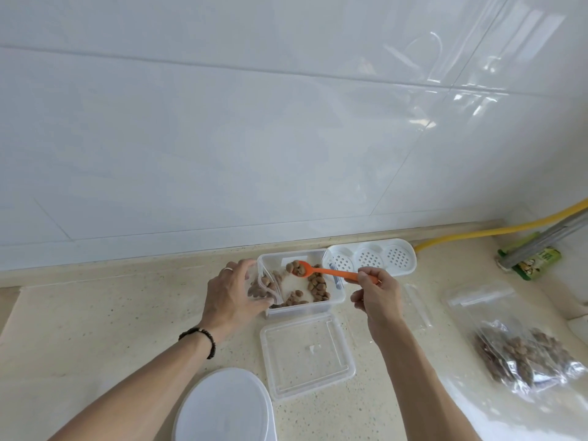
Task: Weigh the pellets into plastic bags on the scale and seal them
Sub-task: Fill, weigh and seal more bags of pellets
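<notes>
Pellets [294,267] heap the orange spoon [321,272] pinched in the right hand [375,289] above the clear tub [300,308]. The left hand [232,294] grips a zip bag [265,286] open at the tub's edge. A tilted spoon or sagging bag mouth could scatter pellets onto the counter [111,313].

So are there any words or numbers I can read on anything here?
None can be read.
Green packet by the wall at the right: it has print on it, too small and blurred to read.
Tub, lid, spoon and bags: no writing shows.
</notes>
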